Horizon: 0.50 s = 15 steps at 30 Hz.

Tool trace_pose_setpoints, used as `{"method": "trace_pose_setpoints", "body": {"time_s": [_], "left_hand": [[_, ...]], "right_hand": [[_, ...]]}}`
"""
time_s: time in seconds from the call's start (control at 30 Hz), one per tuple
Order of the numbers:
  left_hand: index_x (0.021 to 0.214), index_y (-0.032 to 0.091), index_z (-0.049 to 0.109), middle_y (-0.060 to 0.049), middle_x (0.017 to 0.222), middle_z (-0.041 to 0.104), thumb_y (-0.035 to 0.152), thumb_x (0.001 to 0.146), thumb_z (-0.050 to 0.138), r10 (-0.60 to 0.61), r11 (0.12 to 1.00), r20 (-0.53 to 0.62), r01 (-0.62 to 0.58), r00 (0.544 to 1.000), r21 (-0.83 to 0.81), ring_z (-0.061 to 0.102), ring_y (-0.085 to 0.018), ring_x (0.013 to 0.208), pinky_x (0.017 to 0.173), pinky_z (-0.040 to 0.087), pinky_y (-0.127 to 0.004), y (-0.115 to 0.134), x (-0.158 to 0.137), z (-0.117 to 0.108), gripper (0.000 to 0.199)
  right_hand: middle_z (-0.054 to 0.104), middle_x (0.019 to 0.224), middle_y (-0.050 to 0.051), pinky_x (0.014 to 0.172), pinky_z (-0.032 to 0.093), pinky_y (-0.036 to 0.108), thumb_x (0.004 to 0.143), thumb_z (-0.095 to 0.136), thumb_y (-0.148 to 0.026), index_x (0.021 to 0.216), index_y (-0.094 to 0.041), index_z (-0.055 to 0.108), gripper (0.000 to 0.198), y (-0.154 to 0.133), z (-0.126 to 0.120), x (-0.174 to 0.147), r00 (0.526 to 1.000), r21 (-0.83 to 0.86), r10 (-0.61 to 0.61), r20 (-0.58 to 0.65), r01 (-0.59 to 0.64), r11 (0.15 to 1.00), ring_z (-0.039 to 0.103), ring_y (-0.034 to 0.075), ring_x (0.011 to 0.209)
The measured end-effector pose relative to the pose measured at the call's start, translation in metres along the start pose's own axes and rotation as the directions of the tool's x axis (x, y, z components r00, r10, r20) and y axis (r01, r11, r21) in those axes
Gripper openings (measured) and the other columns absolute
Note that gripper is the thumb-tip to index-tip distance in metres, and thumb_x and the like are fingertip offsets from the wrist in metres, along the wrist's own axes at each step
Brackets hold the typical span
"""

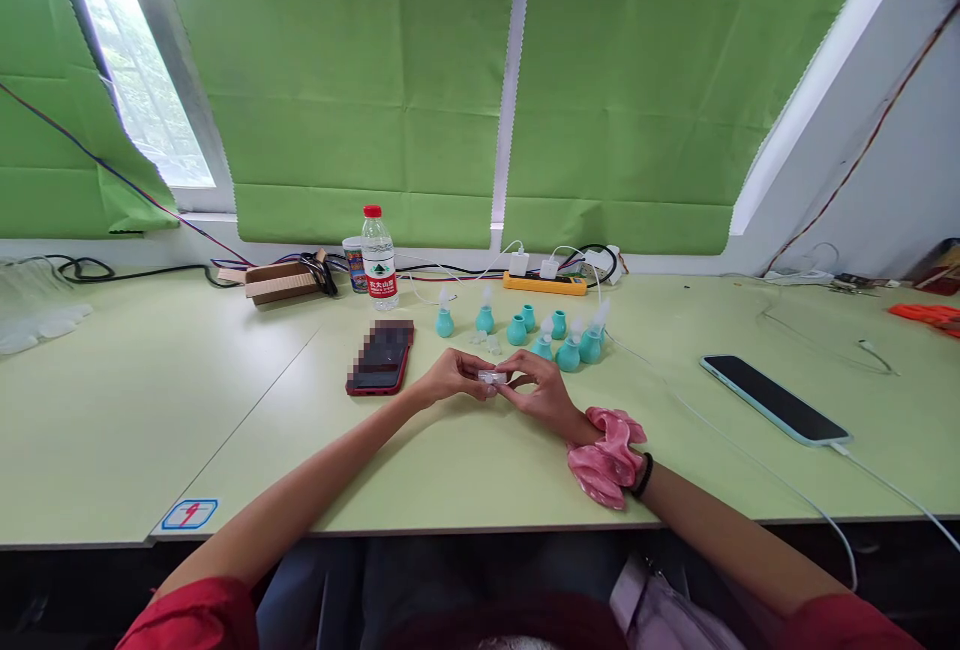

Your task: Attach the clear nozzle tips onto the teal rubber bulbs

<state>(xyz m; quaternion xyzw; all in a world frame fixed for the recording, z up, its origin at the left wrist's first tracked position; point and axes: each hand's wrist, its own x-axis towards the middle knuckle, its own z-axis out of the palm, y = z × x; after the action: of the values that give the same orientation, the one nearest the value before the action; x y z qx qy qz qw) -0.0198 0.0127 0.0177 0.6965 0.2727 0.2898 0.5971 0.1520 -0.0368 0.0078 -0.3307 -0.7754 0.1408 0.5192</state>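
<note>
The clear piece is located to the right of the red-cased phone, near it and at about the same depth on the table. It is gripped at both ends: the left hand has its fingers closed on the left end, and the right hand pinches the right end between thumb and fingers. The two hands are close together. Its exact shape is too small to tell.

Small translucent pieces lie to the right of the red-cased phone, just beyond the hands. Teal bulb-shaped parts stand upright farther to its right; several carry translucent tips, others show an open top.

A water bottle with a red cap stands behind the red-cased phone, with a patterned cup next to the bottle. A cardboard box sits behind and to the left. An orange power strip lies behind and to the right. A second phone, with a cable plugged in, lies well apart to the right.
</note>
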Motion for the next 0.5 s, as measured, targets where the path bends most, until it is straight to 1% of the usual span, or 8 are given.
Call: {"method": "trace_pose_setpoints", "body": {"time_s": [0.17, 0.5], "left_hand": [[0.086, 0.008, 0.063, -0.007, 0.065, 0.064, 0.028, 0.053, 0.071, -0.031, 0.998, 0.000, 0.031, 1.000, -0.053, 0.057, -0.012, 0.055, 0.058, 0.047, -0.025, 0.0026, -0.0014, 0.0020, 0.039], [0.073, 0.008, 0.062, -0.006, 0.063, 0.063, 0.025, 0.049, 0.073, -0.016, 0.998, -0.045, 0.013, 0.999, -0.068, 0.054, -0.010, 0.052, 0.054, 0.044, -0.023, 0.0056, -0.0012, 0.0083, 0.032]], "right_hand": [[0.052, 0.079, 0.003, 0.054, 0.055, 0.023, 0.069, 0.057, -0.022, 0.088, -0.020, 0.059, 0.020, -0.0003, 0.0002, -0.0003, 1.000, -0.005, -0.017, 0.008, 0.017, 1.000, 0.054, 0.011, 0.068], [0.051, 0.081, 0.003, 0.056, 0.054, 0.022, 0.071, 0.055, -0.019, 0.087, -0.019, 0.058, 0.017, -0.0020, 0.0002, -0.0013, 0.998, -0.017, -0.019, 0.051, 0.020, 1.000, 0.053, 0.010, 0.070]]}}
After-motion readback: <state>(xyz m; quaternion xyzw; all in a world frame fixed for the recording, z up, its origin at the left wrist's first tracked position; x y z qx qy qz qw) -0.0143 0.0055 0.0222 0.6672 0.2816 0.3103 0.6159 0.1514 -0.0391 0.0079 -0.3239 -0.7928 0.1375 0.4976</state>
